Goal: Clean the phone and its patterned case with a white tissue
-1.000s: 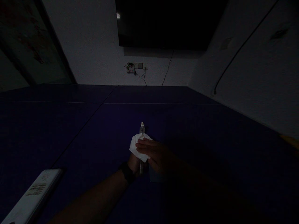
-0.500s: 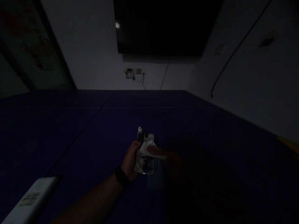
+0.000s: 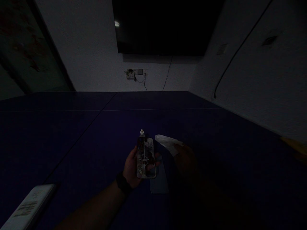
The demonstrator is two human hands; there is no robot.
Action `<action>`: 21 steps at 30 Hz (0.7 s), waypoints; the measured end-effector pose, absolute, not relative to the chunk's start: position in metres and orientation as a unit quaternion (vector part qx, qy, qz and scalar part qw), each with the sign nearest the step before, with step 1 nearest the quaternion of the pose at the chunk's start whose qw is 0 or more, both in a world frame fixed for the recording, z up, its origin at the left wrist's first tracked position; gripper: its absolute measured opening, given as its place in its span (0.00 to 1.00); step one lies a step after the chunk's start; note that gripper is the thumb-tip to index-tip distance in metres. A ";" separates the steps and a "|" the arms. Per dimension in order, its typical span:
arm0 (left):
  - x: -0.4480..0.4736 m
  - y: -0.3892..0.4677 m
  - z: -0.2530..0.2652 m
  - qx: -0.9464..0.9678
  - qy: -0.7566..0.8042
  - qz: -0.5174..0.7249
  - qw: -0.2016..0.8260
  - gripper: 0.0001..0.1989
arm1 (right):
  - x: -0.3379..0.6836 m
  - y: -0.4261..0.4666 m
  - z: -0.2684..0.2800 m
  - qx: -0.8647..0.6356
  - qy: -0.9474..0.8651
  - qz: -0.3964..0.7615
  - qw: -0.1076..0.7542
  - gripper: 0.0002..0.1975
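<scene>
A phone case [image 3: 140, 163] with a dark and white pattern and a cut-out at its lower right rests upright in my left hand [image 3: 130, 167], whose fingers wrap round its back and show at the right edge. My right hand [image 3: 185, 158], dim in the shadow, grips a white tissue [image 3: 168, 143] just right of the case, apart from it. Directly behind the case's top stands a small bottle [image 3: 142, 132] with a white cap; its body is mostly hidden. Below the case lies a flat bluish-grey rectangle [image 3: 159, 187], partly covered by my left hand and the case.
The dark blue table [image 3: 96, 143] reaches to the wall. At the near left lies a white box [image 3: 31, 204] with printing. A large screen [image 3: 160, 28] hangs above wall sockets [image 3: 136, 72] with cables. Something yellow [image 3: 294, 145] is at the right edge.
The tissue has come off the case and moved to the right with my right hand. My left hand has turned the case, which now faces me more squarely.
</scene>
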State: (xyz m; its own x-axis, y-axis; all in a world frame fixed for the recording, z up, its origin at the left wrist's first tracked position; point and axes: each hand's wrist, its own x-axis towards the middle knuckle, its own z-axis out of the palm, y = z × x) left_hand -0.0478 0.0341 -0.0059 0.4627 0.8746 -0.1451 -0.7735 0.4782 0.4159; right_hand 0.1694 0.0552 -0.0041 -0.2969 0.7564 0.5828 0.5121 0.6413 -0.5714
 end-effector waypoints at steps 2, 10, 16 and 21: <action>-0.048 0.034 -0.006 0.154 0.164 0.478 0.849 0.25 | 0.169 0.059 0.001 -0.403 -0.777 0.151 0.459 0.23; -0.047 0.033 -0.011 0.186 0.131 0.455 0.861 0.26 | 0.142 0.097 0.021 -0.262 -0.902 0.093 0.329 0.22; -0.043 0.035 -0.017 0.112 0.180 0.487 0.847 0.24 | 0.130 0.093 0.006 -0.198 -0.943 0.015 0.268 0.26; -0.043 0.037 -0.021 0.063 0.162 0.499 0.849 0.21 | 0.130 0.068 -0.001 -0.101 -0.961 -0.007 0.256 0.25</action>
State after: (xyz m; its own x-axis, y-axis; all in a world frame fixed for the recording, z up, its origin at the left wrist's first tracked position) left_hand -0.0433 0.0367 -0.0213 0.4495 0.8676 -0.2127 -0.8269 0.4942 0.2685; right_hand 0.1298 0.0676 -0.0010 -0.8482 0.1912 0.4939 0.1982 0.9794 -0.0388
